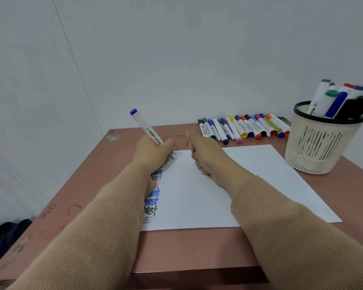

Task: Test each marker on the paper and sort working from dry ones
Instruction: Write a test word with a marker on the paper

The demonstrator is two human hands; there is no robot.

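The left hand (153,150) grips a marker (147,128), its tip touching the far left corner of the paper (249,174). The right hand (201,155), curled, rests on the paper and pinches an orange cap (189,133). A row of markers (243,127) lies beyond the paper, and a basket (319,147) stands on the right.

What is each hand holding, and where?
Left hand grips the blue-ended marker low on its barrel, near the tip. Right hand encloses an orange piece, perhaps a cap.

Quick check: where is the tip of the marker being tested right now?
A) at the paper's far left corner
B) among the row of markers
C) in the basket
A: the left hand holds the marker with its tip at the far left corner of the paper.
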